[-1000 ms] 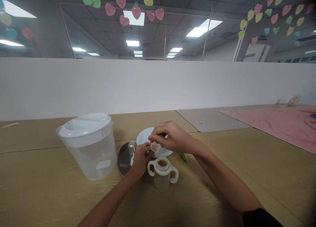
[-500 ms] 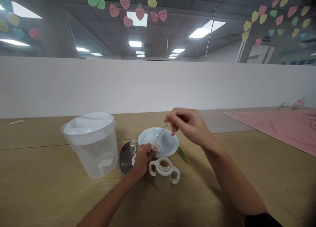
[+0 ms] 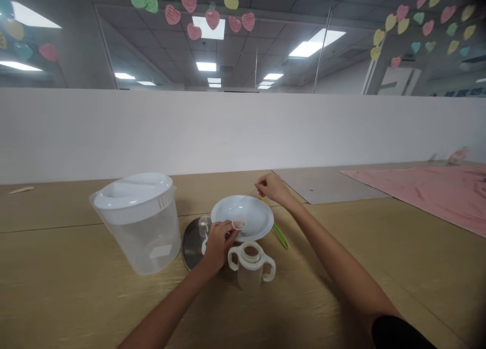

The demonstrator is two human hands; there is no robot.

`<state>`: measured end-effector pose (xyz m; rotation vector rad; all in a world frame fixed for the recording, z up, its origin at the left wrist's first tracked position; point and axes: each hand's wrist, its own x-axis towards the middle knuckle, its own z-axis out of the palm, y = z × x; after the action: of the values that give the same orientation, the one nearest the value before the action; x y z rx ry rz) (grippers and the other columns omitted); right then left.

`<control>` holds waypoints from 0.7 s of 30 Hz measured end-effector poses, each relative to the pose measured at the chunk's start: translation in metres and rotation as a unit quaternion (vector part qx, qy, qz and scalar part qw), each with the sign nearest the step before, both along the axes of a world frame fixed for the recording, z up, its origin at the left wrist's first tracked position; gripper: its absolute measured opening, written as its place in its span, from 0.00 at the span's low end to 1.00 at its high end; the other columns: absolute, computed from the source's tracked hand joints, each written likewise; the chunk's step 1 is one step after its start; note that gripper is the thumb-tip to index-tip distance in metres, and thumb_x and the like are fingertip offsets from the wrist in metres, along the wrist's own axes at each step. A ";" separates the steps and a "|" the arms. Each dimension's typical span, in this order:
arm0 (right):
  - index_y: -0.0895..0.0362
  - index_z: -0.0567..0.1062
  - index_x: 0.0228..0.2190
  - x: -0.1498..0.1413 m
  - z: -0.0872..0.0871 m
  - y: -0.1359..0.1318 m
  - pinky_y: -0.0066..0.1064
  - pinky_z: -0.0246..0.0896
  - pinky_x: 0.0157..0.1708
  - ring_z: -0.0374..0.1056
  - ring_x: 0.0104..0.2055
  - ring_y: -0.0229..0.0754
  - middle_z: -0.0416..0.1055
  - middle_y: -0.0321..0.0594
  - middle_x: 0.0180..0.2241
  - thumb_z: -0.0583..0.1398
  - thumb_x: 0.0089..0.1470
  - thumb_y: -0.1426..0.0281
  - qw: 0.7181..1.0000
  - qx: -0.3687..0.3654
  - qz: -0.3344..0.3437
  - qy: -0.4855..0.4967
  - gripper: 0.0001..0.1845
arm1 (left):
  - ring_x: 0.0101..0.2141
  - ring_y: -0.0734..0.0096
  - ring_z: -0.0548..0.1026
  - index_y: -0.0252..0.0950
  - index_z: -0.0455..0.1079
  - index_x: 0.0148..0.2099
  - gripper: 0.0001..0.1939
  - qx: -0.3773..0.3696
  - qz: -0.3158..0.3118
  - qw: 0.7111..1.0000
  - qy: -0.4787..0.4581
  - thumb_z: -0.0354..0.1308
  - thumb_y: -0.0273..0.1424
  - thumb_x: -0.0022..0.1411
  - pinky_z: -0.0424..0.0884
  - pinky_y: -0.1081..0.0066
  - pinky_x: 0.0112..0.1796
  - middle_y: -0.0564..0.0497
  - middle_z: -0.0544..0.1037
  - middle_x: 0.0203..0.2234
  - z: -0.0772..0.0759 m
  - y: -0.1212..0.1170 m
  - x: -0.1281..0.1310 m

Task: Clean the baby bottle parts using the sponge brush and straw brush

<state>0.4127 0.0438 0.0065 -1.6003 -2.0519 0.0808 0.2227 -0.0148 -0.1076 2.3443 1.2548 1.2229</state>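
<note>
My left hand (image 3: pixel 218 245) pinches a small clear round plastic piece (image 3: pixel 238 223) with rings on it, over the near part of a white bowl (image 3: pixel 261 230). Above the bowl's far right rim, the fingers of my right hand (image 3: pixel 271 187) are closed on a thin wire-like rod (image 3: pixel 252 191). That rod slants down to the left and fades from sight over the bowl. Just right of my left hand stands a clear cup with two white handles (image 3: pixel 251 268), its top uncovered. Beside my left hand, a clear plastic dome (image 3: pixel 204 226) is on a dark round tray (image 3: pixel 190 250).
A large lidded plastic pitcher (image 3: pixel 148 237) stands to the left. A green-handled tool (image 3: pixel 281 236) lies right of the bowl. Pink cloth (image 3: pixel 429 192) covers the table's far right, and a white wall (image 3: pixel 228 131) rises behind.
My right hand has moved a little up and away, drawing the rod out of the clear piece. My left hand keeps its hold in nearly the same place.
</note>
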 end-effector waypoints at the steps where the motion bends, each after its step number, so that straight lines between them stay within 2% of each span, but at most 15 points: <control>1: 0.63 0.75 0.21 0.001 -0.006 0.005 0.25 0.58 0.28 0.68 0.26 0.38 0.73 0.43 0.22 0.54 0.48 0.76 1.000 -0.010 -0.011 -0.017 0.11 | 0.28 0.70 0.69 0.36 0.70 0.28 0.15 0.002 0.000 1.000 0.001 0.47 0.36 0.62 0.61 0.68 0.37 0.51 0.75 0.24 0.000 0.000 0.000; 5: 0.65 0.77 0.25 0.005 -0.023 0.016 0.29 0.58 0.33 0.69 0.36 0.46 0.74 0.53 0.31 0.55 0.43 0.82 0.993 -0.052 -0.061 -0.080 0.10 | 0.28 0.71 0.69 0.36 0.70 0.27 0.16 0.004 0.003 1.000 0.005 0.47 0.36 0.62 0.61 0.69 0.37 0.52 0.75 0.24 0.000 0.000 -0.001; 8: 0.66 0.77 0.33 0.005 -0.023 0.015 0.32 0.57 0.37 0.67 0.42 0.49 0.73 0.58 0.38 0.55 0.42 0.85 0.990 -0.078 -0.048 -0.108 0.15 | 0.29 0.70 0.70 0.36 0.70 0.29 0.15 0.005 0.000 1.000 0.003 0.47 0.35 0.62 0.60 0.68 0.38 0.52 0.75 0.25 -0.001 0.000 -0.001; 10: 0.64 0.76 0.39 0.002 -0.018 0.009 0.31 0.57 0.40 0.66 0.44 0.47 0.71 0.55 0.42 0.56 0.44 0.84 0.989 -0.093 0.010 -0.115 0.18 | 0.29 0.70 0.70 0.36 0.71 0.30 0.14 0.006 0.001 1.000 0.001 0.48 0.35 0.62 0.60 0.68 0.38 0.51 0.76 0.26 -0.001 0.000 0.000; 12: 0.59 0.75 0.41 -0.003 -0.013 0.001 0.26 0.58 0.39 0.67 0.42 0.41 0.73 0.46 0.41 0.58 0.45 0.80 0.979 -0.130 0.101 -0.117 0.19 | 0.29 0.70 0.70 0.36 0.71 0.30 0.14 0.006 0.001 1.000 -0.003 0.48 0.35 0.62 0.60 0.68 0.38 0.51 0.76 0.26 -0.001 0.000 0.000; 14: 0.55 0.76 0.40 -0.009 -0.012 -0.006 0.23 0.59 0.36 0.68 0.37 0.37 0.75 0.37 0.35 0.61 0.45 0.73 0.944 -0.209 0.230 -0.111 0.17 | 0.29 0.70 0.70 0.36 0.71 0.31 0.13 0.005 -0.002 1.000 -0.004 0.48 0.35 0.61 0.61 0.68 0.38 0.51 0.76 0.26 0.001 -0.001 0.000; 16: 0.56 0.76 0.39 -0.016 -0.015 -0.009 0.23 0.60 0.32 0.68 0.33 0.36 0.75 0.36 0.32 0.61 0.45 0.67 0.889 -0.279 0.355 -0.080 0.16 | 0.28 0.70 0.70 0.35 0.71 0.31 0.13 0.002 -0.002 1.000 0.000 0.48 0.35 0.62 0.61 0.68 0.38 0.51 0.76 0.26 0.002 -0.001 0.000; 18: 0.59 0.77 0.36 -0.021 -0.022 -0.008 0.24 0.60 0.31 0.67 0.32 0.36 0.74 0.37 0.30 0.61 0.45 0.66 0.870 -0.284 0.402 -0.033 0.15 | 0.28 0.70 0.69 0.34 0.70 0.31 0.14 -0.003 0.005 1.000 0.009 0.47 0.35 0.62 0.61 0.67 0.37 0.51 0.75 0.25 0.003 -0.002 0.000; 21: 0.59 0.78 0.33 -0.025 -0.032 -0.002 0.26 0.60 0.34 0.67 0.34 0.38 0.75 0.37 0.31 0.64 0.40 0.67 0.881 -0.249 0.400 0.037 0.15 | 0.28 0.69 0.69 0.34 0.70 0.31 0.15 -0.008 0.013 1.000 0.010 0.46 0.35 0.62 0.61 0.67 0.37 0.50 0.76 0.25 0.003 -0.002 0.000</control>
<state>0.3879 0.0418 -0.0251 -0.8360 -2.6253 1.0141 0.2223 -0.0170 -0.1047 2.3420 1.3005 1.1966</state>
